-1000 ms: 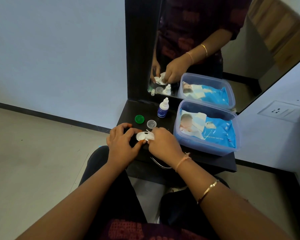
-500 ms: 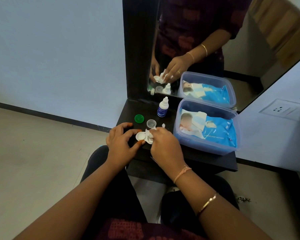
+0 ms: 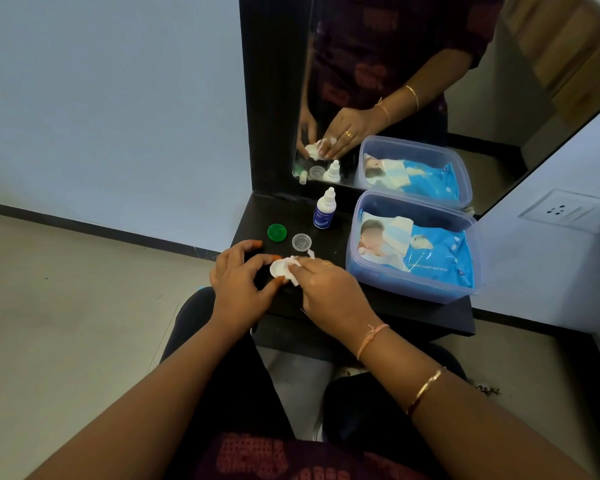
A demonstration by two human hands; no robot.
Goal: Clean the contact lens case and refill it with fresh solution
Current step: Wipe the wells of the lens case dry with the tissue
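Observation:
My left hand (image 3: 238, 284) pinches the white contact lens case (image 3: 278, 268) between thumb and fingers, just above the front of the black shelf (image 3: 413, 313). My right hand (image 3: 326, 289) holds a small crumpled white wipe (image 3: 293, 268) and presses it into the case's right well. A green cap (image 3: 276, 232) and a clear cap (image 3: 301, 242) lie loose on the shelf behind the case. Further back stands the small white solution bottle (image 3: 324, 209) with its blue label, capped and upright.
A clear plastic tub (image 3: 413, 292) holding a blue pack of wet wipes (image 3: 430, 251) fills the shelf's right half. A mirror (image 3: 430, 81) rises behind and reflects my hands. A tiny white scrap (image 3: 311, 253) lies by the clear cap. A wall socket (image 3: 565, 211) sits at right.
My right hand has shifted slightly left and turned while rubbing the wipe in the case. The left hand keeps its hold on the case. The caps and bottle have not moved.

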